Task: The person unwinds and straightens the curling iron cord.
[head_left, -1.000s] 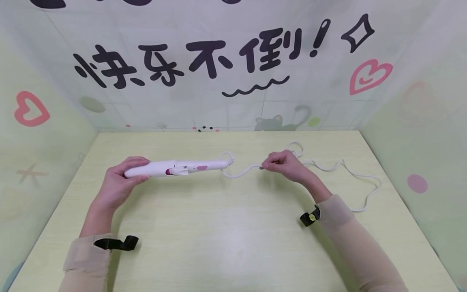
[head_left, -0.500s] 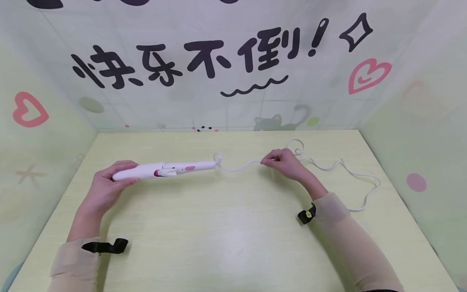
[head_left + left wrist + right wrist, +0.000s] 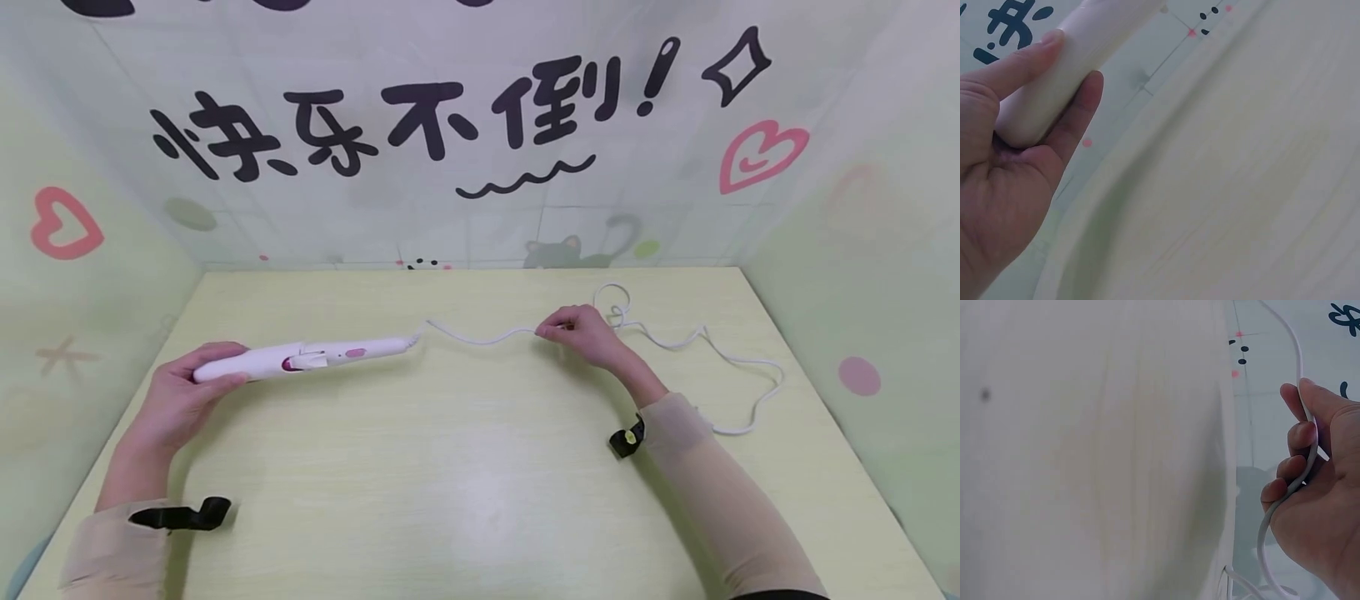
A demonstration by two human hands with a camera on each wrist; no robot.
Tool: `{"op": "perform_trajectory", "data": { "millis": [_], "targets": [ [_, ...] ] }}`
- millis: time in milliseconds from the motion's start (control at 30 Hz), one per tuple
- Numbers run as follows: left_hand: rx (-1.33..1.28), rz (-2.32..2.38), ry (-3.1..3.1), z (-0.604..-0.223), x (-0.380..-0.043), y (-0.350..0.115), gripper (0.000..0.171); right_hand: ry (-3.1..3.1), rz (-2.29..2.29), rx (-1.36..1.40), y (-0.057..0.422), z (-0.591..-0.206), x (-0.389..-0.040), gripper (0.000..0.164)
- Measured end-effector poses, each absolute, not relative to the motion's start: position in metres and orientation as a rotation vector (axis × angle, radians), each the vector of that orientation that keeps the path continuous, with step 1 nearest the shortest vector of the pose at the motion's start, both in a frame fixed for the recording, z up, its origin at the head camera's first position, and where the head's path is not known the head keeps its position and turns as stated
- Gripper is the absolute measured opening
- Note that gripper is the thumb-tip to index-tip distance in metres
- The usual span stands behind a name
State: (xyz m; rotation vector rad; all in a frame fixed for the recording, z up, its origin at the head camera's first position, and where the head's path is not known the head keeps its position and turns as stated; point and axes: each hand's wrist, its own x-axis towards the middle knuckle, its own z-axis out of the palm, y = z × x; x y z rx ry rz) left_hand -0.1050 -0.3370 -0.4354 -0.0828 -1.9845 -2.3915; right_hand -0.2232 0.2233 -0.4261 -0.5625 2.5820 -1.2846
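My left hand (image 3: 174,392) grips the thick end of a white curling iron (image 3: 262,362) at the left of the head view. The iron has a small lever and a pink button, and its thin end points right. In the left wrist view, thumb and fingers wrap the smooth white barrel (image 3: 1063,78). A white power cord (image 3: 486,342) runs from the thin end to my right hand (image 3: 588,335), which pinches it between thumb and index finger. In the right wrist view the cord (image 3: 1299,359) passes across the curled fingers of that hand.
The rest of the cord lies in loops and bends on the right of the pale wooden table (image 3: 465,467). A printed backdrop (image 3: 420,217) stands behind the table, with walls at both sides. Each wrist bears a black camera mount (image 3: 183,515).
My left hand has moved left with the curling iron, which tilts slightly more. The coil of cord at its thin end has stretched out. My right hand has stayed nearly in place.
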Motion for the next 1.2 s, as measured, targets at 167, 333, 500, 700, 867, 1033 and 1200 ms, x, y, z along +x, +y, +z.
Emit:
{"op": "perform_trajectory", "data": {
  "millis": [167,333,500,700,867,1033,1200],
  "targets": [
    [-0.060,-2.413,-1.981,-0.445,-0.107,-0.352,0.046,2.610,-1.257,-0.563,0.221,-0.428,-0.224,0.017],
    [-0.061,-2.459,-1.916,-0.455,-0.110,-0.361,0.048,2.635,-1.218,-0.597,0.217,-0.427,-0.223,0.017],
    [-0.019,-2.505,-1.838,-0.460,-0.114,-0.366,0.047,2.671,-1.186,-0.634,0.213,-0.427,-0.225,0.018],
    [0.036,-2.572,-1.714,-0.460,-0.119,-0.372,0.047,2.627,-1.236,-0.645,0.206,-0.431,-0.229,0.019],
    [0.142,-2.629,-1.644,-0.455,-0.122,-0.378,0.049,2.647,-1.222,-0.674,0.200,-0.434,-0.232,0.018],
    [0.296,-2.660,-1.620,-0.446,-0.126,-0.379,0.048,2.633,-1.202,-0.734,0.192,-0.436,-0.233,0.020],
    [0.451,-2.631,-1.619,-0.441,-0.128,-0.379,0.045,2.625,-1.181,-0.736,0.185,-0.437,-0.234,0.021]
  ]
}}
